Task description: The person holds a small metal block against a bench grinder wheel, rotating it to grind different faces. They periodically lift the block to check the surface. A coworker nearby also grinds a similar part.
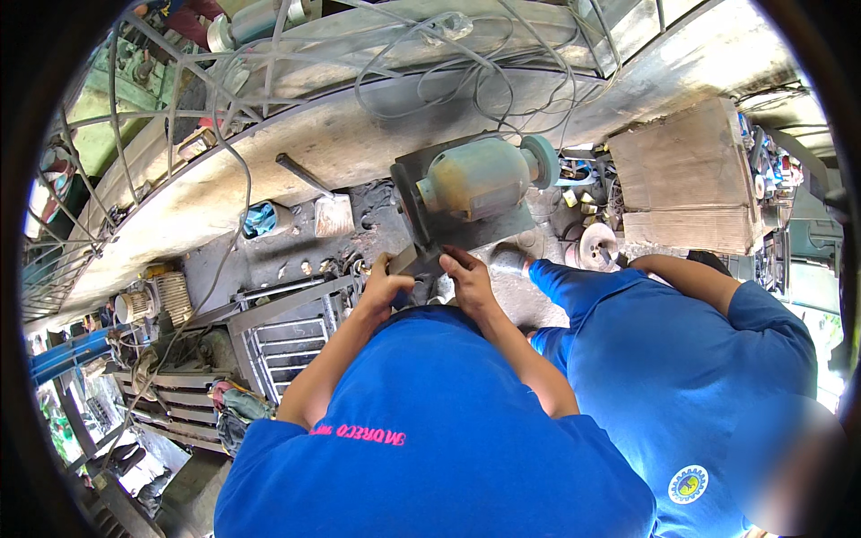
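Note:
A bench grinder [480, 181] with a worn green-yellow motor housing stands on a dark plate in front of me. My left hand [387, 289] is closed around the left side of a flat grey metal piece [416, 263]. At its right side, my right hand [468, 280] grips the same piece with thumb and fingers. The piece lies just below the dark wheel guard [411, 202] at the grinder's left end. Whether it touches the wheel is hidden from this angle.
Close on my right stands a co-worker in a blue shirt [664, 350]. A dustpan-like shovel [334, 215] and a bucket with blue cloth [263, 219] are near the wall. Cables [466, 81] hang on it. A metal frame [287, 345] lies left, cardboard [686, 179] right.

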Motion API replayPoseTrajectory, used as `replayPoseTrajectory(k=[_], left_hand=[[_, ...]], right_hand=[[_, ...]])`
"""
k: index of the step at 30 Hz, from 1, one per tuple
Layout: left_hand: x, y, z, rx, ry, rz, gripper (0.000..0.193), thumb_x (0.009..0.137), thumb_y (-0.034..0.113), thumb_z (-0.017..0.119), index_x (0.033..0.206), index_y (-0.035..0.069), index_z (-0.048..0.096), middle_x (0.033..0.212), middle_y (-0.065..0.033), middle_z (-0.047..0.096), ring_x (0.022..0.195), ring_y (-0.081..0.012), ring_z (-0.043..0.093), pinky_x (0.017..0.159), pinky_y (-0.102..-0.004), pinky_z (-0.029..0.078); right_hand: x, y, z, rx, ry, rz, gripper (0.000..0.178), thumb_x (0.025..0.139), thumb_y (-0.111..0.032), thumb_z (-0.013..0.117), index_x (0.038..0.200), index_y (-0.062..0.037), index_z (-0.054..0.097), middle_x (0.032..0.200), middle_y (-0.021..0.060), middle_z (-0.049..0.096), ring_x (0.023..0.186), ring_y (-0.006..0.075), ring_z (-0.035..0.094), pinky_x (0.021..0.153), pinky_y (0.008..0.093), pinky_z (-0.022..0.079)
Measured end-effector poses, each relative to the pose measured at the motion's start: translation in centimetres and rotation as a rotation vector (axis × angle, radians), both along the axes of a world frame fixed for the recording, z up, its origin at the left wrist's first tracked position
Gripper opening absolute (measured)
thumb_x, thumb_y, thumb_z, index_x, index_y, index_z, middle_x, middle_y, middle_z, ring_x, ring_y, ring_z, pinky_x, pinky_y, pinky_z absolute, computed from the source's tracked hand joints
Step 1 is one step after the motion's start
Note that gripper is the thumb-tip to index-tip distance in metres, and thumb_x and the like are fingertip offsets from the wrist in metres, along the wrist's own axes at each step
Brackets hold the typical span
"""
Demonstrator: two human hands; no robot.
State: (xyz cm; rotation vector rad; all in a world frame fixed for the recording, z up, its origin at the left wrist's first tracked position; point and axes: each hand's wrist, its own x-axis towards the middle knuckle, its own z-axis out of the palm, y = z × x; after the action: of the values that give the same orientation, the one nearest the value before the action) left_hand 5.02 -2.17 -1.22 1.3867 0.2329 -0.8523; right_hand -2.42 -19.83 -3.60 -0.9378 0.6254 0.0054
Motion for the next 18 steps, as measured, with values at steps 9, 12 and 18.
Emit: replayPoseTrajectory(k=[9,12,18], left_hand=[[-2.9,2.6,1.6,0.002,-0.415,-0.151,0.075,0.047,0.015,0.076,0.114,0.006,0.045,0.105,-0.0079,0.053,0.102,-0.0216,0.051,0.096,-0.0322,0.039],[-3.0,2.7,2.6,-0.059,-0.435,-0.179,0.075,0.047,0.015,0.075,0.114,0.007,0.044,0.105,-0.0075,0.051,0.103,-0.0200,0.049,0.095,-0.0302,0.038],[-2.7,2.7,5.1,-0.071,-0.572,-0.272,0.073,0.048,0.014,0.075,0.113,0.006,0.044,0.101,-0.0074,0.050,0.098,-0.0193,0.050,0.092,-0.0305,0.039]], right_hand=[[-3.1,-0.7,5.1,-0.240,-0.221,0.240,0.077,0.068,-0.013,0.089,0.133,0.0057,0.053,0.122,0.0069,0.062,0.107,0.0125,0.055,0.093,0.0266,0.044],[-3.7,-0.4,6.8,-0.388,-0.239,0.222,0.084,0.062,-0.014,0.093,0.133,0.0059,0.053,0.123,0.0079,0.060,0.107,0.0130,0.054,0.093,0.0272,0.044],[-5.1,-0.6,8.7,-0.406,-0.341,0.182,0.089,0.055,-0.015,0.096,0.131,0.0046,0.055,0.111,0.0030,0.056,0.099,0.0119,0.048,0.092,0.0252,0.039]])
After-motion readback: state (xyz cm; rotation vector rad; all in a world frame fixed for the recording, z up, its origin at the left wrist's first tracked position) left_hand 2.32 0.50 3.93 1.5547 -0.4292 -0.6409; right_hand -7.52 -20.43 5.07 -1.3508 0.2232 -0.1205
